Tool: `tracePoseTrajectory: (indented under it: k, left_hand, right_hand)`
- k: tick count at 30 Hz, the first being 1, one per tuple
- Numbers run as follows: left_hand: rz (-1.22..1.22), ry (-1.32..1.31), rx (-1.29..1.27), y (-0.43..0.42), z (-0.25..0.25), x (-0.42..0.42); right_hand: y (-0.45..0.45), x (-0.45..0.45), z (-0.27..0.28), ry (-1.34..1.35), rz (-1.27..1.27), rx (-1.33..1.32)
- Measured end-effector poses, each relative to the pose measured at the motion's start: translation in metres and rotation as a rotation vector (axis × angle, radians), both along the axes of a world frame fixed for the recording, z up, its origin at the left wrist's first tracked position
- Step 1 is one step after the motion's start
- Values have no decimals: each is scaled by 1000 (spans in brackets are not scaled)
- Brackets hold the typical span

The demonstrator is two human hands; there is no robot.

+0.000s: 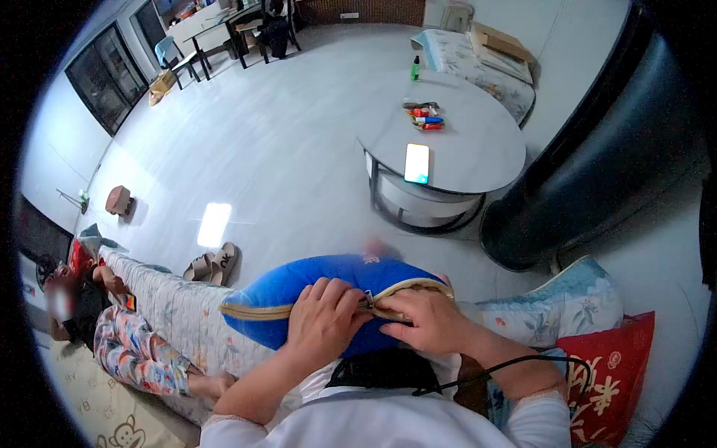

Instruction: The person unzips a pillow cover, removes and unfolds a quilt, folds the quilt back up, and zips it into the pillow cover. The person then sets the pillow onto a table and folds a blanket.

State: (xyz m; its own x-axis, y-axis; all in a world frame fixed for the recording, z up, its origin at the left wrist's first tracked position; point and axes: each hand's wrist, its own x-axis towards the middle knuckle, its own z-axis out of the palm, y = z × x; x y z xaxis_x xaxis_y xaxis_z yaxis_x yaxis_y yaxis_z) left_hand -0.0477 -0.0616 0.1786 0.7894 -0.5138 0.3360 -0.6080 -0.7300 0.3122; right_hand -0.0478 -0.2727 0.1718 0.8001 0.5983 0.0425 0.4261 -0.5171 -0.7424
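Note:
A blue cushion [261,280] with a tan zipper band along its edge rests over my lap. The zipper's left stretch looks closed, while its right part gapes beside my fingers. My left hand [325,317] lies on the cushion, fingers bent and pressed together at the zipper near the slider. Just right of it, my right hand [422,317] pinches the zipper edge at the gap, with thumb and forefinger close to the slider.
A round table [478,142] ahead carries a lit phone [417,163] and small packets. A dark column [597,149] stands at right. A red cushion [612,381] lies beside me. Another person [134,336] reclines at left. Slippers [213,265] are on the floor.

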Motion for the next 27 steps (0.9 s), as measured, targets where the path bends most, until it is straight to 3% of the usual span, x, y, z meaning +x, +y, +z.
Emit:
tracePoseTrajectory:
  k: [2, 4, 8, 10, 13, 17, 20, 22, 23, 25, 27]
  left_hand:
    - [30, 13, 22, 0, -1, -2]
    - [17, 9, 23, 0, -5, -4]
    - [-12, -8, 103, -8, -14, -8]
    - [-12, -9, 112, -14, -14, -9]
    - [-12, -19, 128, -17, -15, -7]
    - [-41, 26, 116, -21, -9, -10]
    - [-50, 18, 98, -23, -11, -8]
    - [-53, -18, 64, -23, -13, -6]
    - [-51, -18, 80, -23, -14, -5]
    - [-50, -18, 96, -24, -16, -4]
    - [-54, -27, 94, -25, -16, -1]
  right_hand:
    - [-2, 3, 1, 72, -1, 63]
    - [-2, 4, 8, 26, 144, -65]
    - [1, -1, -7, -89, 78, -130]
    - [2, 0, -6, 56, 13, -217]
    - [-3, 1, -17, 60, -8, -63]
    - [-14, -2, -11, 160, -11, -52]
    - [-19, -5, -8, -84, 5, -74]
    - [-17, -4, 6, -349, -126, 82]
    - [-15, -1, 12, -344, -126, 83]
    - [-11, 7, 20, -540, -106, -141]
    - [-7, 7, 5, -490, -84, -225]
